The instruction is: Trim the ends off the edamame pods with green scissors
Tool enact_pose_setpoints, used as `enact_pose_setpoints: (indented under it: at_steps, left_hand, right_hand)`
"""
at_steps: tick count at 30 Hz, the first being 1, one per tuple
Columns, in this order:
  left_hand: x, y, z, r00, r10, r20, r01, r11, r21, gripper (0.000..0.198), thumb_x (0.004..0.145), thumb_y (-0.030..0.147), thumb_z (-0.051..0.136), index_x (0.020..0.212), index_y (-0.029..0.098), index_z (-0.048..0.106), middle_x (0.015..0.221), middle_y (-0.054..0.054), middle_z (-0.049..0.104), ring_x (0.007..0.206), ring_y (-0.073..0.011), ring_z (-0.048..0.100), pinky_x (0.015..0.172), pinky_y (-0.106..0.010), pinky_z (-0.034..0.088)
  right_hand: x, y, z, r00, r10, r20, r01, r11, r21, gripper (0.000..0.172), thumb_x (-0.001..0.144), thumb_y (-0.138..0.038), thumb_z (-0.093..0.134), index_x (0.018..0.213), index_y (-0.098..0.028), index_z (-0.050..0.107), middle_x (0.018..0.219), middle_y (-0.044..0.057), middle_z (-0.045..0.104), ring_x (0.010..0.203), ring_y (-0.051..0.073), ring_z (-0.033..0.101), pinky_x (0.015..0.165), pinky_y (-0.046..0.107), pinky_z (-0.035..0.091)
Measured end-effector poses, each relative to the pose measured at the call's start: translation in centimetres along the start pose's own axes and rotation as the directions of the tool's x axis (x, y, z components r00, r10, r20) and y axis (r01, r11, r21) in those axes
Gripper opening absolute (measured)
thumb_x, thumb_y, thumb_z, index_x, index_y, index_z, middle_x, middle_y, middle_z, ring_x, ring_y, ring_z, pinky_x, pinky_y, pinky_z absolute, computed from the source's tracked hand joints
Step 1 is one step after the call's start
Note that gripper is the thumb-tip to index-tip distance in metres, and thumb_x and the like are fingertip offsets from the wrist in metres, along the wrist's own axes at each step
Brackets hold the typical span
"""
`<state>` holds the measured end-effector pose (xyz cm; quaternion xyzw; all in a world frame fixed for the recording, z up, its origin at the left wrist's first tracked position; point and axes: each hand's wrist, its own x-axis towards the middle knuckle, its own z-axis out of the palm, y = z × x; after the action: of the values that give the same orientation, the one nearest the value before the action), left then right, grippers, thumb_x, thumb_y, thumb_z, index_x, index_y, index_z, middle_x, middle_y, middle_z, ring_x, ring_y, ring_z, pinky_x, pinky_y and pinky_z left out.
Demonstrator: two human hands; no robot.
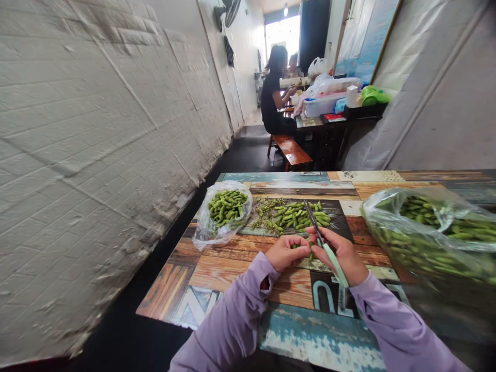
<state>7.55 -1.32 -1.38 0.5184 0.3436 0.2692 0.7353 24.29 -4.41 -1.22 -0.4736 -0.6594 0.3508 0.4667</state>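
Observation:
My left hand (285, 251) is closed in a pinch on a green soybean pod (299, 246) just above the table. My right hand (343, 256) is wrapped round scissors with pale green handles (334, 262); the dark blades point away from me over a loose pile of pods (296, 216). The two hands touch at the pod. Both arms wear lilac sleeves.
A clear plastic bag of pods (226, 209) lies at the left of the painted wooden table (217, 268). A larger bag of pods (430, 232) sits at the right. A white brick wall runs along the left. Farther back, a person sits at another cluttered table (329, 116) beside a bench (292, 150).

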Motion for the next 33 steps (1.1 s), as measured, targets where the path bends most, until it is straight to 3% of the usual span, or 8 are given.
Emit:
enact_pose_setpoints:
  at_steps: [7, 14, 18, 21, 26, 33]
  left_hand:
    - [0.4, -0.6, 0.0, 1.000, 0.000, -0.012, -0.001, 0.999, -0.042, 0.044, 0.061, 0.051, 0.073, 0.071, 0.015, 0.048, 0.043, 0.008, 0.045, 0.034, -0.0029, 0.034, 0.038, -0.017, 0.020]
    - [0.3, -0.2, 0.0, 0.999, -0.016, -0.049, 0.010, 0.992, -0.126, 0.044, 0.055, 0.041, 0.079, 0.077, 0.014, 0.052, 0.047, 0.007, 0.049, 0.034, -0.0030, 0.039, 0.036, -0.016, 0.019]
    - [0.2, -0.1, -0.2, 0.996, -0.040, -0.078, 0.031, 0.993, -0.113, 0.044, 0.055, 0.042, 0.079, 0.079, 0.013, 0.057, 0.048, 0.007, 0.050, 0.036, -0.0021, 0.039, 0.036, -0.015, 0.020]
    - [0.2, 0.1, -0.4, 0.989, -0.025, -0.148, 0.002, 0.989, -0.150, 0.042, 0.054, 0.039, 0.079, 0.078, 0.014, 0.056, 0.050, 0.008, 0.049, 0.036, -0.0015, 0.039, 0.036, -0.014, 0.021]
    - [-0.1, 1.0, -0.6, 0.967, 0.037, -0.253, -0.091, 0.975, -0.205, 0.043, 0.053, 0.036, 0.079, 0.078, 0.014, 0.052, 0.068, 0.001, 0.063, 0.038, -0.0013, 0.043, 0.034, -0.013, 0.023]
    - [-0.2, 1.6, -1.0, 0.933, 0.140, -0.330, -0.209, 0.961, -0.182, 0.043, 0.063, 0.045, 0.073, 0.088, 0.014, 0.057, 0.070, 0.001, 0.062, 0.039, -0.0018, 0.044, 0.033, -0.013, 0.025]
  right_hand:
    - [0.0, -0.3, -0.3, 1.000, -0.029, -0.005, 0.029, 0.999, -0.040, 0.034, 0.076, -0.028, 0.057, 0.108, -0.019, 0.060, 0.086, 0.004, 0.067, 0.068, 0.014, 0.064, 0.064, 0.024, 0.053]
    - [-0.2, 0.5, -0.1, 0.997, -0.083, -0.001, 0.082, 0.991, -0.101, 0.034, 0.077, -0.025, 0.058, 0.111, -0.019, 0.059, 0.101, 0.008, 0.066, 0.090, 0.020, 0.065, 0.075, 0.030, 0.055]
    - [-0.1, 0.8, -0.2, 0.993, -0.117, -0.021, 0.113, 0.985, -0.134, 0.033, 0.078, -0.026, 0.057, 0.110, -0.020, 0.059, 0.101, 0.008, 0.066, 0.091, 0.020, 0.065, 0.078, 0.032, 0.054]
    - [0.1, 0.7, -0.3, 0.989, -0.135, -0.065, 0.120, 0.974, -0.193, 0.034, 0.079, -0.028, 0.058, 0.112, -0.020, 0.058, 0.097, 0.006, 0.066, 0.087, 0.019, 0.065, 0.080, 0.032, 0.054]
    - [0.2, 1.0, -0.3, 0.970, -0.221, -0.106, 0.175, 0.927, -0.332, 0.035, 0.079, -0.031, 0.059, 0.113, -0.019, 0.059, 0.093, 0.007, 0.067, 0.085, 0.021, 0.065, 0.081, 0.035, 0.053]
    - [-0.2, 2.1, 0.2, 0.960, -0.280, -0.008, 0.245, 0.856, -0.455, 0.037, 0.081, -0.032, 0.059, 0.115, -0.020, 0.055, 0.106, 0.010, 0.062, 0.084, 0.020, 0.063, 0.074, 0.034, 0.055]
